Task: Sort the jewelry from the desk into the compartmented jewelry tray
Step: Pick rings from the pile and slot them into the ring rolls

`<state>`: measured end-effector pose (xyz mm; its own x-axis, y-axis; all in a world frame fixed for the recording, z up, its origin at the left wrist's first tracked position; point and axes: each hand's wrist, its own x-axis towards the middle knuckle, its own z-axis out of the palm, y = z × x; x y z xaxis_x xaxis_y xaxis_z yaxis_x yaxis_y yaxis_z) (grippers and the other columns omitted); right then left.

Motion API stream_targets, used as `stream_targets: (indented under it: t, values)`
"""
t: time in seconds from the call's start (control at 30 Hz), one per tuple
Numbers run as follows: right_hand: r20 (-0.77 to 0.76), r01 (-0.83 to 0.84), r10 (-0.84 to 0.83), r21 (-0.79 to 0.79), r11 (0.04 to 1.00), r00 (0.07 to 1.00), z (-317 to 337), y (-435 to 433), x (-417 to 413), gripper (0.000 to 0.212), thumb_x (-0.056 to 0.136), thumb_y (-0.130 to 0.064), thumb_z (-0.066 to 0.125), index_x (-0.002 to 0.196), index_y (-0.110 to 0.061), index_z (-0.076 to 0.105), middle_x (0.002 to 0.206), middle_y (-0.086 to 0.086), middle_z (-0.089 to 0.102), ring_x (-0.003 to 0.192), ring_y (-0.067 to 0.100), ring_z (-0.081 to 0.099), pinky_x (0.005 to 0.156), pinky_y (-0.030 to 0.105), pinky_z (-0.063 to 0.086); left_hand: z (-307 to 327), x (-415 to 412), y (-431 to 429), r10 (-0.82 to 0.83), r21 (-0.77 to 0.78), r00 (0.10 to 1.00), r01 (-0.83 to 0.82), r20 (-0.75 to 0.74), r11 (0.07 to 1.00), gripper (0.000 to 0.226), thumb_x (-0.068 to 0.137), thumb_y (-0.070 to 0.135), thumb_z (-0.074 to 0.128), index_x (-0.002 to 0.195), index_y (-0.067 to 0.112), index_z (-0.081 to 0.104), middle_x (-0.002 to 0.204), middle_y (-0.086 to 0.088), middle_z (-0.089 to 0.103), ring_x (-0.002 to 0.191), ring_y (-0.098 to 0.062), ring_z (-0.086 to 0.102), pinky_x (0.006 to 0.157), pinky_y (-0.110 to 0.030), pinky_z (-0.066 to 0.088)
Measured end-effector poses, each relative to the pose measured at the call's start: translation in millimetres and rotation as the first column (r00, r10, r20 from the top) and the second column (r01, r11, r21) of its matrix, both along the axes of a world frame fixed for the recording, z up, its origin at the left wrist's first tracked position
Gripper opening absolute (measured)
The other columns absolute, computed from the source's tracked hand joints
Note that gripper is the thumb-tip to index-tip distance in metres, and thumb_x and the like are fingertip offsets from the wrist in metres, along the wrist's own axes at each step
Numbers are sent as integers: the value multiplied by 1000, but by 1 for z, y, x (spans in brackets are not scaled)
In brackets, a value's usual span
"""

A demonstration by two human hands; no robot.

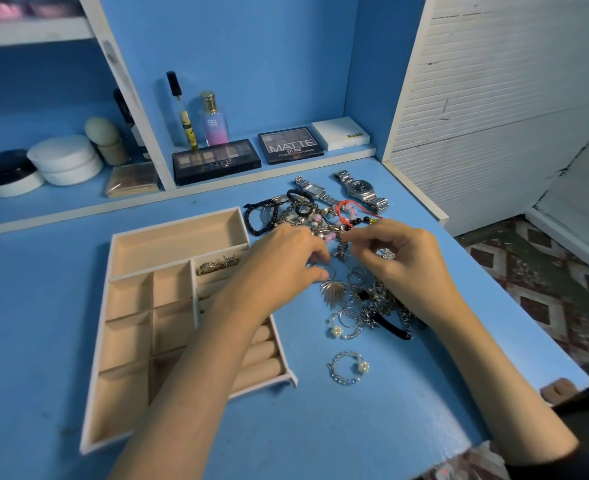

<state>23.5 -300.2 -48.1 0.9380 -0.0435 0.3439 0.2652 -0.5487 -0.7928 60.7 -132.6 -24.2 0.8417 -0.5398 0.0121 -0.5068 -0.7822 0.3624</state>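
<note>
Tray left of centre holds two rings. Left hand pinches a ring, and right hand curls its fingers into the pile mid-frame, can't tell on what. Chains look knotted, so imo one tug drags neighbours along; also two flower chains low centre, two watches up top.

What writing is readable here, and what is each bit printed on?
"MATTE": square black eyeshadow palette; its smaller print is blurred.
"NUDES": long black eyeshadow palette.
"NUDE": flat white box.
"SB": pink-purple glass perfume bottle.
Slim yellow-labelled tube, round-faced silver wristwatch: too small to read.
</note>
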Motion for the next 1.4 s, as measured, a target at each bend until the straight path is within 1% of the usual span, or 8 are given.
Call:
stream_targets:
  t: [0.17, 0.33, 0.57, 0.77, 0.9, 1.13, 1.27, 1.4]
  values:
    - [5, 5, -5, 6, 1000, 1000, 0, 0, 0, 27, 78, 2, 64, 91, -19, 74, 76, -1, 66, 75, 12, 60, 76, 33, 50, 4, 4, -3, -17, 2, 996, 17, -91, 1000, 18, 82, 28, 68, 99, 23, 65, 83, 12, 53, 80, -5, 49, 72, -21, 33]
    - [17, 18, -18, 6, 1000, 1000, 1, 0, 0, 28, 79, 1, 64, 90, -22, 74, 77, -1, 66, 75, 12, 60, 75, 30, 50, 5, 4, -4, -21, -27, 992, 18, -124, 999, 16, 82, 26, 68, 96, 23, 62, 86, 12, 51, 82, -4, 48, 72, -19, 32]
    - [36, 40, -41, 25, 999, 999, -1, -2, 1, 24, 83, -2, 63, 98, -18, 73, 83, -4, 67, 77, 8, 61, 72, 15, 46, 0, -6, -1, 43, -209, 995, -62, -90, 976, 16, 77, 18, 73, 77, 25, 59, 67, 14, 59, 64, -4, 56, 67, -26, 49]
    - [71, 29, -28, -11, 1000, 997, 0, 1, -1, 21, 83, -2, 64, 92, -18, 74, 84, -1, 69, 79, 13, 63, 75, 21, 49, 18, -22, 35, 160, -404, 987, -149, -7, 903, 6, 73, 19, 75, 74, 24, 72, 66, 14, 65, 65, 0, 58, 61, -4, 39]
    - [104, 15, -16, 14, 1000, 994, 7, 17, -2, 17, 81, -2, 68, 85, -18, 74, 80, 1, 69, 73, 15, 64, 74, 29, 51, 20, -38, 71, 279, -450, 960, -243, 14, 859, 6, 70, 24, 76, 74, 28, 73, 67, 15, 67, 68, -3, 58, 59, -8, 40]
    - [106, -194, 188, 44, 980, 976, 11, 83, 2, 11, 77, -9, 70, 82, -19, 72, 69, -5, 64, 66, 14, 57, 66, 32, 50, 10, -51, 100, 405, -512, 912, -318, 64, 798, 15, 68, 26, 77, 71, 38, 70, 64, 18, 63, 66, 0, 55, 57, -9, 40]
    - [164, -198, 203, -49, 979, 965, 3, 94, 4, 13, 77, -5, 69, 84, -15, 72, 70, -5, 62, 68, 10, 54, 65, 27, 46, 5, -53, 99, 393, -463, 915, -310, 92, 831, 6, 69, 31, 74, 73, 36, 71, 61, 19, 58, 62, -4, 52, 57, -22, 42]
    - [169, -175, 171, 9, 985, 971, 1, 91, 5, 9, 78, -14, 65, 83, -19, 71, 73, -3, 65, 68, 13, 56, 67, 29, 48, 5, -57, 97, 343, -377, 925, -263, 162, 888, 3, 71, 30, 74, 70, 31, 71, 59, 27, 50, 65, 2, 50, 59, -25, 46]
